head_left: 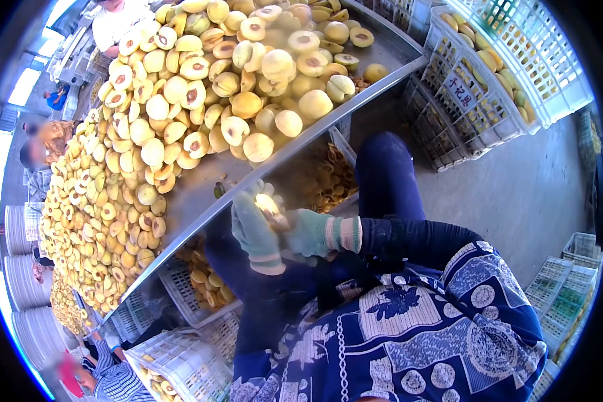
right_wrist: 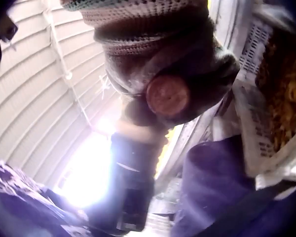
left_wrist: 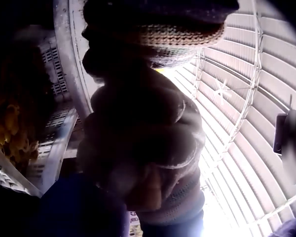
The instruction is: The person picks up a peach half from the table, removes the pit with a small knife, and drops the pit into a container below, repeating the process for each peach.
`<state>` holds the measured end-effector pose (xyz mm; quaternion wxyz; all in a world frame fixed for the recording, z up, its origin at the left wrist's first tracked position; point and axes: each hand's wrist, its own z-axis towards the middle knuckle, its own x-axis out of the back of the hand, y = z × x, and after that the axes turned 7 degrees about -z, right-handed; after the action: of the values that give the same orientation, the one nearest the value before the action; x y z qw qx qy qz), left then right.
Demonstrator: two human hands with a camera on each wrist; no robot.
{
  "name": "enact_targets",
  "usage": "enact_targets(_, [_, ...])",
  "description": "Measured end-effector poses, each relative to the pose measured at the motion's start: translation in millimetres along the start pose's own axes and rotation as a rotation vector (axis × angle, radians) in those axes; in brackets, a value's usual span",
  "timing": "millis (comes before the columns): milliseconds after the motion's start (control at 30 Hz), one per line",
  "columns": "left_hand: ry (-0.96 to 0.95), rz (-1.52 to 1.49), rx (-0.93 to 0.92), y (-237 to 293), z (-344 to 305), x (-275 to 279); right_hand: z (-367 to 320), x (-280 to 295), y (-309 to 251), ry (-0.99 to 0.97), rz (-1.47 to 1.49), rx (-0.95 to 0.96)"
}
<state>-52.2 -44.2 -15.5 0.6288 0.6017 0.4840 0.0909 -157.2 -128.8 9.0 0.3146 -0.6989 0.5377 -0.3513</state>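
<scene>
Both hands wear pale green knit gloves and meet over the lap, below the metal table edge. In the head view my left hand (head_left: 250, 231) holds a yellow peach (head_left: 266, 203), brightly lit, its lower part hidden by glove. My right hand (head_left: 308, 233) comes in against it from the right, fingers curled. From that fist the round end of a wooden handle (right_wrist: 167, 95) sticks out in the right wrist view. Whatever the handle leads to is hidden between the hands. Dark shadow covers the gloves in the left wrist view.
A large heap of halved yellow peaches (head_left: 181, 100) covers the metal table (head_left: 201, 191). Beneath the edge stands a crate of fruit pieces (head_left: 331, 177). Peach-filled plastic crates (head_left: 476, 87) are stacked at upper right, another crate (head_left: 187, 365) at lower left. Other people work along the table's far side.
</scene>
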Motion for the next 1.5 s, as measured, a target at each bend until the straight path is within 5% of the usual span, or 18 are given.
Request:
enact_targets(100, [0.069,0.017,-0.089,-3.5,-2.3,-7.6,9.5,-5.8,6.8,-0.005,0.203,-0.122])
enact_targets(233, [0.050,-0.043,0.003,-8.1,1.8,1.4,24.1,-7.6,28.2,0.077,-0.040,0.021])
enact_targets(300, [0.021,-0.033,0.097,-1.8,4.0,3.7,74.9,-28.8,83.8,0.239,-0.129,0.399])
enact_targets(333, [-0.007,-0.026,0.189,0.5,3.8,2.6,66.6,-26.4,75.5,0.237,-0.130,0.398])
enact_targets(400, [0.006,-0.026,0.179,1.8,2.2,-1.5,42.2,-16.6,46.4,0.087,0.171,-0.002])
enact_targets(533, [0.062,0.036,0.076,-6.7,-3.7,-0.8,24.6,-12.2,42.8,-0.174,0.691,0.160])
enact_targets(600, [0.070,0.027,0.023,-8.6,-3.3,-4.2,-13.1,3.5,-5.4,0.054,0.218,-0.170])
enact_targets(733, [0.099,0.023,0.013,-11.6,-1.5,-2.1,20.8,-8.6,27.2,0.078,0.087,-0.033])
enact_targets(800, [0.028,-0.057,0.263,-12.6,3.8,10.0,31.4,-15.2,41.7,0.166,-0.004,0.023])
enact_targets(933, [-0.012,-0.144,0.425,-8.2,9.6,12.5,23.5,-12.8,37.3,0.301,-0.138,0.110])
enact_targets(1000, [-0.069,-0.109,0.368,-0.3,5.6,5.2,-18.9,11.5,-10.0,-0.004,0.275,-0.329])
enact_targets(1067, [-0.126,-0.071,0.315,-0.4,-1.6,-5.2,-10.7,10.2,6.6,-0.028,0.374,-0.165])
enact_targets(1133, [-0.032,0.144,-0.093,-8.8,-15.6,-13.0,-13.2,9.6,8.7,-0.058,0.480,-0.001])
enact_targets(1233, [-0.164,0.044,0.034,-6.8,-10.8,8.7,-22.1,12.2,4.0,-0.094,0.376,-0.150])
enact_targets(1300, [-0.141,-0.036,0.299,5.5,-10.3,4.3,-14.9,9.2,19.6,0.028,0.169,0.337])
enact_targets(1333, [-0.140,-0.038,0.297,6.5,-8.0,6.9,-12.8,8.5,25.4,0.026,0.167,0.337])
enact_targets(1400, [-0.235,-0.189,0.530,4.0,-1.7,14.3,-26.5,16.7,9.7,-0.149,0.232,-0.102])
enact_targets(1500, [-0.276,-0.192,0.519,-1.7,0.6,20.2,-39.4,17.1,10.9,-0.202,0.510,-0.064])
